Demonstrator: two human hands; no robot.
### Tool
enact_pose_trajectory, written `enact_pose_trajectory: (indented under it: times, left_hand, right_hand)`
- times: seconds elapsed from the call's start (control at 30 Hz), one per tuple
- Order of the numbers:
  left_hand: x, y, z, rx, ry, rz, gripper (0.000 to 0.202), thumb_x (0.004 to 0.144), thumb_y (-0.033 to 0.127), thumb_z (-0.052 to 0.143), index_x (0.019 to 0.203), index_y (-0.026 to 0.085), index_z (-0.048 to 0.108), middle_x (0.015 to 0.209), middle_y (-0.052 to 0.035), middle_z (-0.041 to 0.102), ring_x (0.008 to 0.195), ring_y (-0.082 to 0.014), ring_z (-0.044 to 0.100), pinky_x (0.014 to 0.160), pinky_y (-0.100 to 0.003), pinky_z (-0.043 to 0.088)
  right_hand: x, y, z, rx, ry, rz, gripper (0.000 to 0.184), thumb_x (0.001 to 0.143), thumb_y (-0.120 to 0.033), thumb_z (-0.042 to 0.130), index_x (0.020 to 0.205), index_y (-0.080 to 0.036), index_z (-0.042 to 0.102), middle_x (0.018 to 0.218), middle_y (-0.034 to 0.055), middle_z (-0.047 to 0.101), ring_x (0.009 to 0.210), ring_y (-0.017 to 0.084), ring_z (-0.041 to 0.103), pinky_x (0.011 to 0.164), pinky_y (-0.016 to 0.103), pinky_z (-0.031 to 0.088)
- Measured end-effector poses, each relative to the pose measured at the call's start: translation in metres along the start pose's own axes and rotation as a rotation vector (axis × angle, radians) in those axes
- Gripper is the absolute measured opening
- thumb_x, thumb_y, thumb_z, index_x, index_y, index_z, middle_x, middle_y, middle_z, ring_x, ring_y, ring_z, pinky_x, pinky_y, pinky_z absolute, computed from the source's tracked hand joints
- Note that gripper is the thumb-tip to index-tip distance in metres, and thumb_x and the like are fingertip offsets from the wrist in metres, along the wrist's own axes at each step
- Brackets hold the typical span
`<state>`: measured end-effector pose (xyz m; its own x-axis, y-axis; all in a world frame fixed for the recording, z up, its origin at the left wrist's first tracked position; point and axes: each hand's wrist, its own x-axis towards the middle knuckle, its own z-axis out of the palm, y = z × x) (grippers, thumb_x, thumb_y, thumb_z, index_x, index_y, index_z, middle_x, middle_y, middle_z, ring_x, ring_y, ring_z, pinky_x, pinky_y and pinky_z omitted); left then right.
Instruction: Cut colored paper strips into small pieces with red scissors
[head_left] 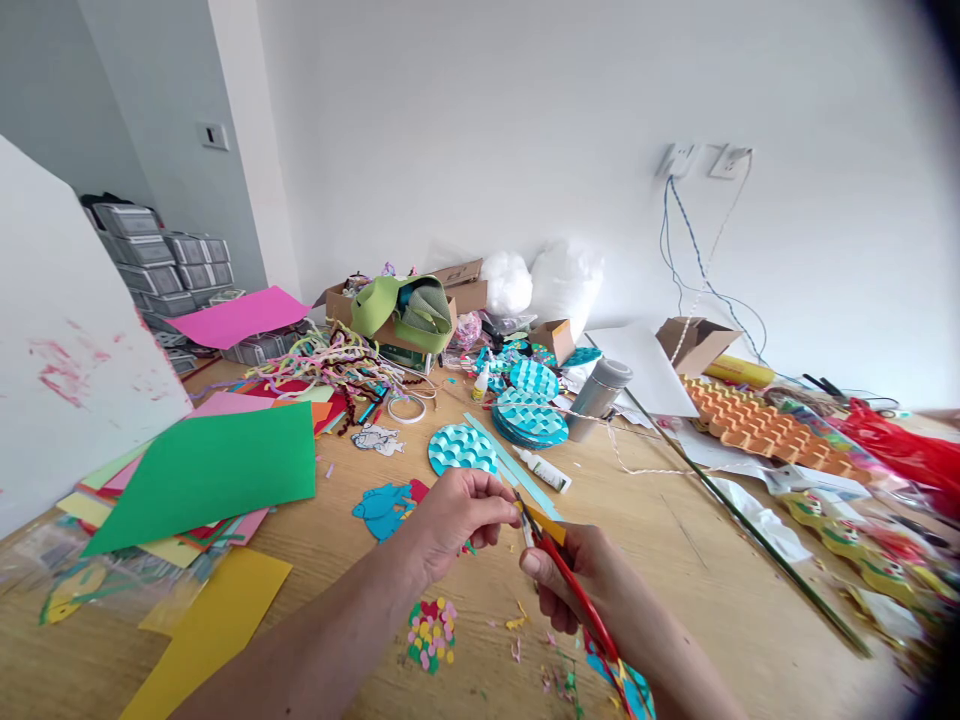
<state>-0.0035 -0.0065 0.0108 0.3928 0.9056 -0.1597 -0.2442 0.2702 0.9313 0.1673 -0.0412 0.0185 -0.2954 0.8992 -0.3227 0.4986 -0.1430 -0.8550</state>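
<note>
So, both hands sit low in the middle of the frame, over the wooden table (675, 540). The left hand (457, 512) has thumb and fingers pinched on a small yellow paper scrap (546, 522). The scrap sits right between the two hands and is mostly covered, so I can't make out its shape. The right hand (581, 580) is curled around the red scissors (577, 598), blades pointing to 11 o'clock and meeting the scrap. How far the blades are parted is too small to tell, and the handle loops are buried in the fingers. Going from the left hand: a pile of coloured paper bits (431, 632) at 6 o'clock, and a blue fish cutout (381, 505) at 9, partly hidden behind the wrist. A green sheet (217, 470) lies farther out the same way, with a teal scalloped disc (461, 448) at 12 and a glue bottle (544, 470) at 2. Something teal under the right forearm is cut off by the bottom edge, and the far right of the frame is dark and smeared.
</note>
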Motion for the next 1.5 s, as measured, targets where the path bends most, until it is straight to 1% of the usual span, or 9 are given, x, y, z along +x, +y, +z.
enact_pose_trajectory:
  times: [0.07,0.2,0.43,0.6,0.87,1.1,1.2,1.33,1.5]
  left_hand:
    - [0.0,-0.0002,0.0004,0.007,0.002,0.002,0.016,0.057,0.023,0.067,0.067,0.014,0.059,0.059,0.0007,0.06,0.043,-0.0052,0.043,0.042,-0.021,0.026]
    - [0.0002,-0.0013,0.0002,0.021,-0.001,0.021,0.014,0.06,0.025,0.066,0.066,0.013,0.06,0.055,0.001,0.057,0.043,-0.0056,0.043,0.042,-0.021,0.026]
    - [-0.0003,-0.0018,0.0,0.051,0.002,0.019,0.013,0.059,0.023,0.065,0.066,0.014,0.059,0.059,-0.0004,0.061,0.044,-0.0058,0.043,0.043,-0.021,0.026]
    - [-0.0008,-0.0004,-0.001,0.066,0.001,0.012,0.012,0.06,0.023,0.064,0.065,0.014,0.059,0.058,-0.0005,0.06,0.044,-0.0057,0.043,0.043,-0.02,0.027]
    - [-0.0009,0.0005,-0.0002,0.057,-0.002,0.013,0.013,0.061,0.025,0.064,0.065,0.013,0.059,0.06,-0.0012,0.062,0.045,-0.0056,0.044,0.043,-0.02,0.027]
    - [-0.0007,-0.0008,-0.0009,0.039,-0.006,0.032,0.011,0.061,0.023,0.064,0.065,0.014,0.059,0.057,0.0006,0.059,0.045,-0.006,0.044,0.042,-0.02,0.027]
    - [-0.0002,-0.0017,-0.0004,0.002,-0.001,0.037,0.012,0.06,0.022,0.066,0.065,0.014,0.058,0.054,0.0023,0.055,0.047,-0.0079,0.048,0.042,-0.02,0.03]
    - [-0.0002,-0.0018,0.001,-0.08,-0.047,0.049,0.014,0.059,0.021,0.067,0.065,0.014,0.057,0.061,-0.0011,0.06,0.058,-0.0125,0.058,0.048,-0.022,0.038]
    - [-0.0002,-0.002,0.0026,-0.179,-0.059,0.053,0.016,0.058,0.018,0.07,0.063,0.013,0.055,0.061,-0.0016,0.061,0.058,-0.0117,0.059,0.055,-0.023,0.042]
  right_hand:
    - [0.0004,-0.0001,0.0001,0.005,-0.003,0.005,0.05,0.067,-0.065,0.066,0.065,-0.018,0.047,0.049,-0.0029,0.055,0.04,0.01,0.054,0.039,0.018,0.038]
    - [0.0004,0.0009,-0.0001,0.005,-0.004,-0.001,0.049,0.069,-0.063,0.065,0.066,-0.018,0.047,0.05,-0.0028,0.055,0.041,0.01,0.054,0.039,0.018,0.038]
    - [-0.0014,0.0021,-0.0017,-0.022,-0.007,-0.037,0.044,0.072,-0.058,0.066,0.068,-0.017,0.048,0.053,-0.0011,0.058,0.044,0.011,0.056,0.041,0.019,0.039]
    - [-0.0021,0.0019,-0.0018,-0.015,-0.004,-0.02,0.045,0.071,-0.057,0.068,0.066,-0.018,0.047,0.05,-0.0029,0.055,0.041,0.009,0.053,0.04,0.018,0.038]
    - [-0.0028,0.0,-0.0015,0.002,-0.001,0.006,0.045,0.07,-0.056,0.069,0.065,-0.018,0.046,0.047,-0.0035,0.055,0.038,0.008,0.051,0.038,0.017,0.036]
    - [-0.0028,0.0003,-0.0016,-0.006,-0.004,0.002,0.045,0.07,-0.057,0.068,0.065,-0.018,0.046,0.047,-0.0035,0.055,0.037,0.008,0.051,0.037,0.016,0.035]
    - [-0.0025,0.0003,-0.0014,-0.005,-0.004,0.0,0.045,0.071,-0.057,0.067,0.065,-0.018,0.047,0.047,-0.0031,0.055,0.038,0.008,0.051,0.037,0.016,0.035]
    - [-0.0002,0.0002,-0.0009,0.011,-0.003,-0.008,0.045,0.071,-0.057,0.067,0.066,-0.018,0.047,0.047,-0.0036,0.055,0.037,0.008,0.05,0.036,0.016,0.035]
    - [-0.0013,0.0015,-0.0008,0.022,-0.007,-0.006,0.044,0.071,-0.057,0.067,0.067,-0.018,0.047,0.047,-0.0039,0.054,0.037,0.008,0.05,0.037,0.016,0.036]
